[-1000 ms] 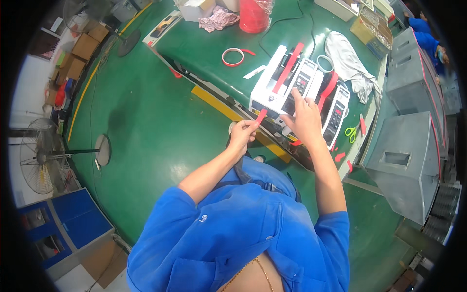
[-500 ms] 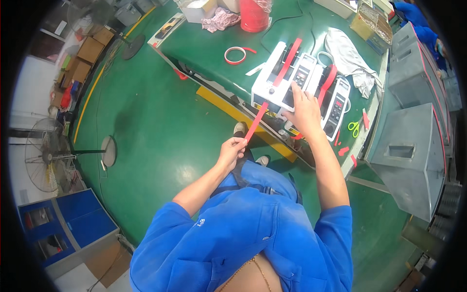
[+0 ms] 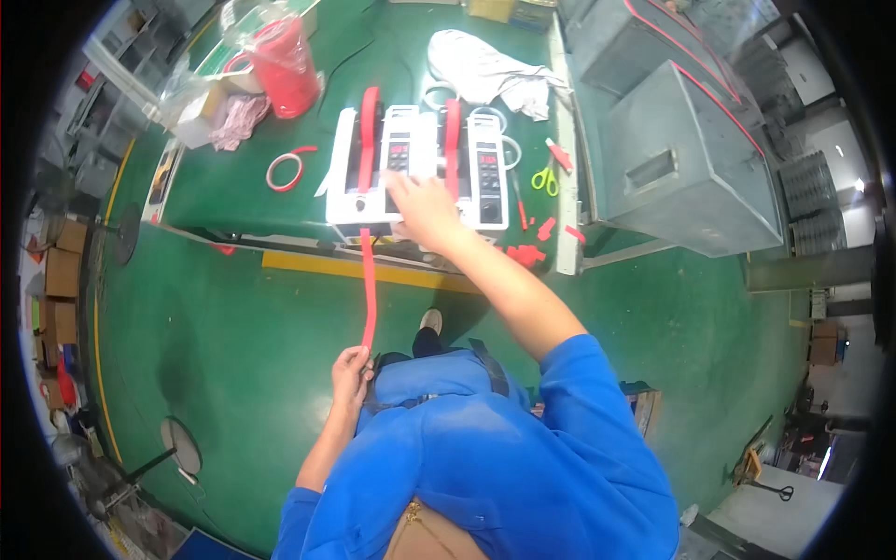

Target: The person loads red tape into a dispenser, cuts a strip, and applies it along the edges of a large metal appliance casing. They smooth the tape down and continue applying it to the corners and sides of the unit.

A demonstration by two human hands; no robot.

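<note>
Tugged askew, the red tape strip (image 3: 370,299) could twist or stick to itself, the left hand (image 3: 351,375) pinching its end beyond the worktop's (image 3: 229,191) front edge; the right hand (image 3: 427,213), its grip loosely spread, lies over the boxy white dispenser (image 3: 347,206) holding a smooth, narrow roll (image 3: 370,126).

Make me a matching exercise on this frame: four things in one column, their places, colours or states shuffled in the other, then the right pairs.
Column one:
1. Left hand
2. Right hand
3. Scissors
4. Cloth beyond the machines

Column two:
A. Over the front of the left tape machine
B. White, crumpled
C. Gripping the lower end of a red strip
D. Yellow-green handles

Pairs: 1-C, 2-A, 3-D, 4-B
</note>
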